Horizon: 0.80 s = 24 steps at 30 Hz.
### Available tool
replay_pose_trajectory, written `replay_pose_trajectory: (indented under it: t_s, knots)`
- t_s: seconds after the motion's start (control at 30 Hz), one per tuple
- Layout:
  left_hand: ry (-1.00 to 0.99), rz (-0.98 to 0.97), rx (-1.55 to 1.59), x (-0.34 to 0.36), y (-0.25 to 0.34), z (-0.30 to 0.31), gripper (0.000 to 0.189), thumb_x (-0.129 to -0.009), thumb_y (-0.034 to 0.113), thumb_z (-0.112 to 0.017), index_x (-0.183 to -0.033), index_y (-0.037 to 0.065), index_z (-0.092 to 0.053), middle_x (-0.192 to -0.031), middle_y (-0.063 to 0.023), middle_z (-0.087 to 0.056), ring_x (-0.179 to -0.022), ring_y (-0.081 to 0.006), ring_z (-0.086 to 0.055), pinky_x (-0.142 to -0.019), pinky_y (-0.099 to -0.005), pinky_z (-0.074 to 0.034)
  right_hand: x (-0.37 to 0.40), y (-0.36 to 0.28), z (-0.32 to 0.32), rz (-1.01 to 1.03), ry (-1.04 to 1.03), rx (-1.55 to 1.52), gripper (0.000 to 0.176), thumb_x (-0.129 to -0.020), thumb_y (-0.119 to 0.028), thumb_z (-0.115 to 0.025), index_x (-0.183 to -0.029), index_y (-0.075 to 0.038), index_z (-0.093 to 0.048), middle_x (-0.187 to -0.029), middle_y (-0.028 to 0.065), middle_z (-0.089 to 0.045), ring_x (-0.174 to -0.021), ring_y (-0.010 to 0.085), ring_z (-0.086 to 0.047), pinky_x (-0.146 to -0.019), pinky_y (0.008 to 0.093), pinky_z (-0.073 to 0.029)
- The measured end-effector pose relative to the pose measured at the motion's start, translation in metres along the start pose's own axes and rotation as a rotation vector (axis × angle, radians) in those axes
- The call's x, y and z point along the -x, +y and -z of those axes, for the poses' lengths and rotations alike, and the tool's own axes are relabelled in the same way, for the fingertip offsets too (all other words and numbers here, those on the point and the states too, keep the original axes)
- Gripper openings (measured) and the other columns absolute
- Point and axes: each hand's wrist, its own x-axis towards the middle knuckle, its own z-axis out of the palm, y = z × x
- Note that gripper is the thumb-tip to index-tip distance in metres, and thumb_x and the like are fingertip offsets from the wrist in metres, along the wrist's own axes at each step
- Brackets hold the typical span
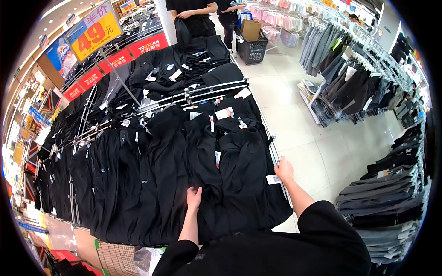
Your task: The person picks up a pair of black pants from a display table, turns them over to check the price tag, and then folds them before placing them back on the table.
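Black trousers (241, 170) lie side by side across the near display rack, waistbands toward the far side. My left hand (194, 198) rests on the dark cloth of one pair left of centre, thumb and forefinger apart. At the right edge of the rack is my right hand (284, 170), its thumb and forefinger also apart. A white tag (273, 179) lies just below it, on the edge of the rightmost pair. Part of each hand's fingers is hidden. More tags, such as a red-and-white label (224, 113), lie by the waistbands.
A metal rail (184, 97) divides this rack from more folded black clothes (184, 64). A person (193, 16) stands behind, handling dark cloth. A grey basket (253, 46) stands in the tiled aisle (299, 119); hanging clothes (354, 83) line the right. A cart (115, 257) is lower left.
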Motion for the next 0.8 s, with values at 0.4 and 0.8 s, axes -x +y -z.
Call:
replay_pose_trajectory:
  t_s: [0.4, 0.8]
  knots:
    - [-0.030, -0.126, -0.192, 0.004, 0.037, -0.042, 0.063, -0.080, 0.021, -0.064, -0.136, 0.004, -0.041, -0.126, -0.0247, -0.057, -0.118, -0.0390, -0.054, -0.098, -0.0408, -0.043, -0.001, 0.000, -0.002, -0.006, 0.008, 0.006, 0.024, -0.078, -0.012, -0.064, -0.098, -0.001, -0.055, -0.087, 0.0219, -0.067, -0.085, 0.0414, -0.064, -0.077, 0.0496, -0.051]
    - [-0.235, -0.196, 0.104, 0.019, 0.052, -0.036, 0.050, -0.077, 0.009, -0.060, -0.125, -0.002, -0.054, -0.115, -0.0185, -0.065, -0.108, -0.0277, -0.061, -0.092, -0.0318, -0.045, -0.001, 0.002, 0.000, 0.008, 0.008, 0.028, 0.025, -0.078, -0.014, -0.066, -0.098, -0.003, -0.056, -0.087, 0.0210, -0.067, -0.086, 0.0399, -0.065, -0.077, 0.0493, -0.052]
